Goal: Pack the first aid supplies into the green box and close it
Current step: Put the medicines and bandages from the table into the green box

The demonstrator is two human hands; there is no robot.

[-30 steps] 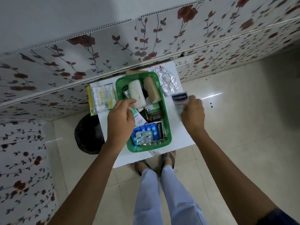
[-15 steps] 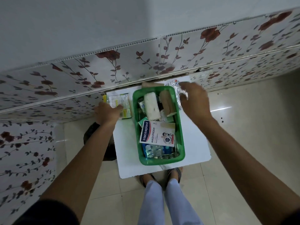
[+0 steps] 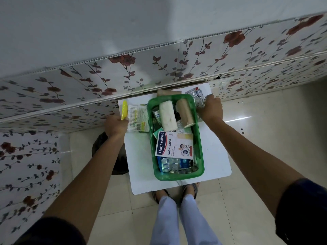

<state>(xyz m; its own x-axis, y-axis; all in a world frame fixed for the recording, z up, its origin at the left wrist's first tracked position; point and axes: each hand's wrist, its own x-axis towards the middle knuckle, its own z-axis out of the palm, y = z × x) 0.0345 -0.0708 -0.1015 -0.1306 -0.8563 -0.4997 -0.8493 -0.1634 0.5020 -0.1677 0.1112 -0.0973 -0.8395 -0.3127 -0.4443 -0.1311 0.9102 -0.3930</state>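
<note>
Head view: green box sits open on white worktop, partly filled. Left hand grips swab packet; right hand closes on foil strips.

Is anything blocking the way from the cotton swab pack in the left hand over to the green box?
Nothing visible. The left hand holds the cotton swab pack right beside the green box, whose top is open.

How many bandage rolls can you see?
3: a white roll and a tan roll lie in the green box; another tan roll lies behind it. More may be hidden.
</note>
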